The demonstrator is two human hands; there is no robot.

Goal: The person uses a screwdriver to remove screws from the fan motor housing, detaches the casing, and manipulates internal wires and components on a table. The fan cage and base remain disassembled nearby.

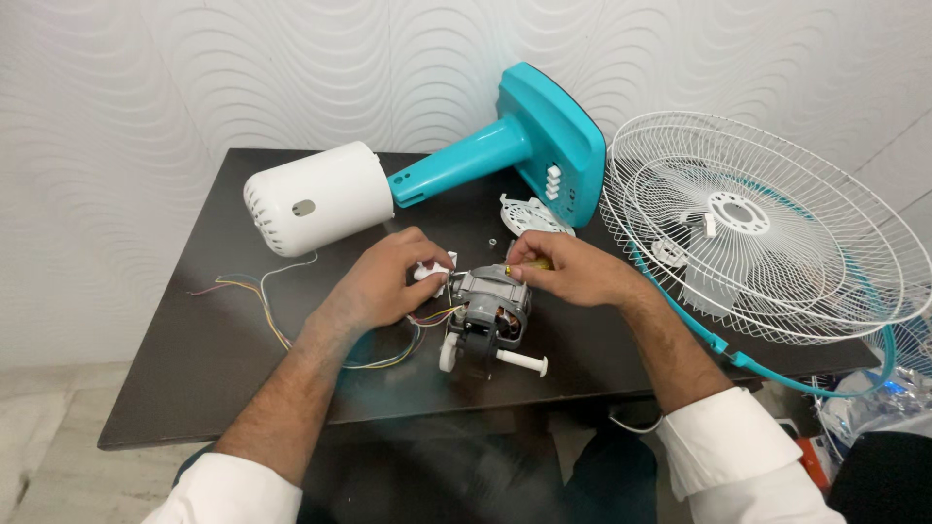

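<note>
Dark table (223,330) against white wave-patterned wall (116,107), pale floor (39,446).

Fan motor (488,311) and small white part (431,273) on the dark table.

The fan motor is a grey metal block with copper windings showing through its side openings and a dark housing at its near end. It lies near the front middle of the table, its white shaft pointing right along the tabletop and a white knob at its lower left. Thin coloured wires (282,325) trail from it leftward across the surface. The small white part sits just left of the motor's top, mostly hidden by fingers.
</note>
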